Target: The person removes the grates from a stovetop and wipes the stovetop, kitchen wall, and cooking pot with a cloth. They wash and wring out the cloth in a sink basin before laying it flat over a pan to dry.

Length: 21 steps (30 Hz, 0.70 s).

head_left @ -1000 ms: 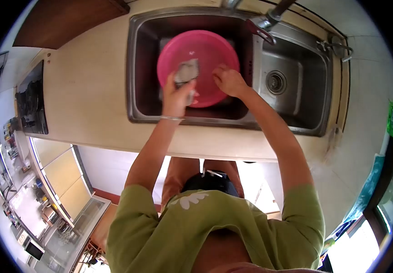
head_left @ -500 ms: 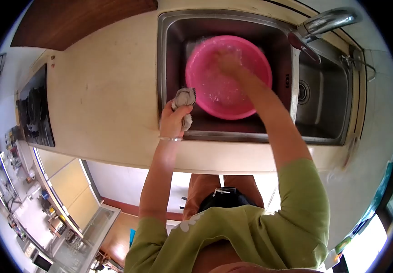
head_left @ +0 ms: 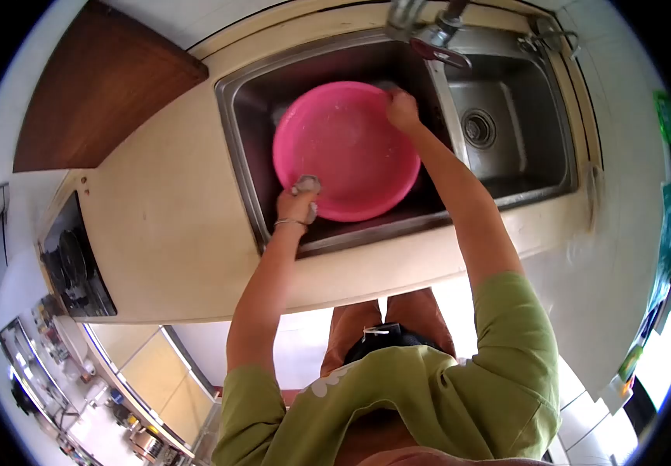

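Observation:
A round pink basin [head_left: 351,214] sits in the larger bowl of the steel sink [head_left: 244,167], with what looks like water and pale specks inside it. My left hand [head_left: 295,206] is closed around a crumpled grey cloth [head_left: 306,185] at the basin's near-left rim. Whether those fingers also grip the rim is hard to see. On the far right side, my right hand [head_left: 403,111] is closed on the basin's rim, its fingertips partly hidden.
Behind and right of the basin stands the faucet [head_left: 438,39], its reddish lever over the divider. The smaller sink bowl [head_left: 514,163] with its drain lies to the right. Leftward are the cream countertop [head_left: 149,225], a dark stove [head_left: 78,260] and an overhanging brown wooden panel [head_left: 95,93].
My right hand has come out of the basin's middle and taken hold of its far right rim. My left hand, still with the cloth, has moved onto the near-left rim. The view has turned.

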### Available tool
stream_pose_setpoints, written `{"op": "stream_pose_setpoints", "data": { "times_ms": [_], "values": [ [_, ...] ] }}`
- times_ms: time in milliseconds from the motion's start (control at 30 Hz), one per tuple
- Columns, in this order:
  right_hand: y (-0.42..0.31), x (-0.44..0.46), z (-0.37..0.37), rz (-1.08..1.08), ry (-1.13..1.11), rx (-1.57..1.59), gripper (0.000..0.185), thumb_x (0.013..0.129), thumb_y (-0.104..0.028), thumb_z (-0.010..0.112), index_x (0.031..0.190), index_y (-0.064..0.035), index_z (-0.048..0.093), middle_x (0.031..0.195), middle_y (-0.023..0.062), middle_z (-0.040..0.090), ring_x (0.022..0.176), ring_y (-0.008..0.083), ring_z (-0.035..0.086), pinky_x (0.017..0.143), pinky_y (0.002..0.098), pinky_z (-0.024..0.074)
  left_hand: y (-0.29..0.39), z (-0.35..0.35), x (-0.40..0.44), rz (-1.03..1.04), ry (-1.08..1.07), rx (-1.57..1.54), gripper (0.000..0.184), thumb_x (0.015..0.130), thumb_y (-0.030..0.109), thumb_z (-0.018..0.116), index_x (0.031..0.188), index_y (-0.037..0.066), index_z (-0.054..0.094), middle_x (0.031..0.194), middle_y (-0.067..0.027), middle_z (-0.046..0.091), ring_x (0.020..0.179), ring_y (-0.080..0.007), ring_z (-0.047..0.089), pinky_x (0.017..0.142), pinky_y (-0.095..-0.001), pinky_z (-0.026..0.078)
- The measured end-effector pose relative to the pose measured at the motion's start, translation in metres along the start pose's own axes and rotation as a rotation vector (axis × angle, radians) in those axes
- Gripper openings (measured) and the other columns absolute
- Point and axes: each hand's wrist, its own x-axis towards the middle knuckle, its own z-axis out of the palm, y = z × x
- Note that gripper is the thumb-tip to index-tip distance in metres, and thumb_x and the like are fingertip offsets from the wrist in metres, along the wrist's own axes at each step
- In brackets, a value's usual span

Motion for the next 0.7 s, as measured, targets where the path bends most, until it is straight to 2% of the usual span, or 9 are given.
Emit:
{"op": "stream_pose_setpoints", "data": {
  "times_ms": [33,67,167,233,300,500,700],
  "values": [
    [-0.006,-0.007,-0.004,-0.001,0.019,0.022,0.028,0.079,-0.028,0.052,0.092,-0.0033,0.058,0.09,0.0207,0.058,0.088,0.0373,0.054,0.076,0.0418,0.0426,0.003,-0.01,-0.004,0.03,0.029,0.038,0.029,0.059,0.006,0.063,0.085,-0.003,0.057,0.077,-0.0081,0.058,0.067,-0.0174,0.054,0.058,-0.0303,0.043],
    [-0.012,-0.013,-0.006,0.015,0.037,0.025,0.028,0.079,-0.028,0.052,0.092,-0.0033,0.058,0.09,0.0207,0.058,0.088,0.0373,0.054,0.076,0.0418,0.0426,0.016,-0.018,-0.016,0.079,-0.001,0.093,0.033,0.061,0.006,0.062,0.092,-0.001,0.056,0.085,-0.0069,0.057,0.073,-0.0174,0.054,0.064,-0.0294,0.043],
    [-0.035,-0.026,-0.033,0.081,0.057,0.031,0.028,0.078,-0.029,0.053,0.089,-0.0036,0.059,0.089,0.02,0.059,0.086,0.0367,0.055,0.075,0.0409,0.0436,0.042,-0.038,-0.042,0.273,0.005,0.191,0.028,0.063,0.007,0.061,0.09,-0.001,0.056,0.078,-0.0042,0.057,0.067,-0.013,0.054,0.061,-0.0257,0.042],
    [-0.057,-0.039,-0.066,0.132,-0.01,0.133,0.031,0.076,-0.03,0.054,0.094,-0.005,0.059,0.089,0.0204,0.059,0.088,0.0349,0.055,0.077,0.0412,0.0441,0.052,-0.046,-0.054,0.319,-0.044,0.165,0.029,0.063,0.005,0.061,0.091,-0.002,0.055,0.08,-0.0052,0.057,0.069,-0.0128,0.053,0.061,-0.0257,0.042],
    [-0.068,-0.048,-0.09,0.173,-0.008,0.15,0.032,0.076,-0.031,0.055,0.095,-0.0054,0.059,0.09,0.0194,0.059,0.088,0.034,0.056,0.077,0.0406,0.0443,0.07,-0.045,-0.082,0.437,0.013,0.117,0.028,0.061,0.005,0.062,0.086,-0.003,0.05,0.078,-0.0073,0.055,0.064,-0.0139,0.052,0.057,-0.0277,0.043],
    [-0.065,-0.07,-0.14,0.187,0.0,0.187,0.033,0.075,-0.03,0.055,0.095,-0.0047,0.06,0.094,0.0183,0.059,0.089,0.0324,0.056,0.078,0.0397,0.044,0.089,-0.033,-0.135,0.51,-0.041,0.003,0.029,0.061,0.004,0.061,0.088,-0.003,0.051,0.081,-0.0073,0.055,0.07,-0.0126,0.051,0.063,-0.0267,0.043],
    [-0.031,-0.087,-0.187,0.161,-0.048,0.167,0.034,0.074,-0.03,0.056,0.093,-0.0016,0.06,0.09,0.0189,0.06,0.086,0.0317,0.058,0.076,0.0367,0.0444,0.084,0.01,-0.175,0.585,-0.019,-0.066,0.028,0.06,0.005,0.062,0.086,-0.002,0.053,0.08,-0.0058,0.055,0.07,-0.0121,0.051,0.063,-0.0253,0.042]
  ]
}}
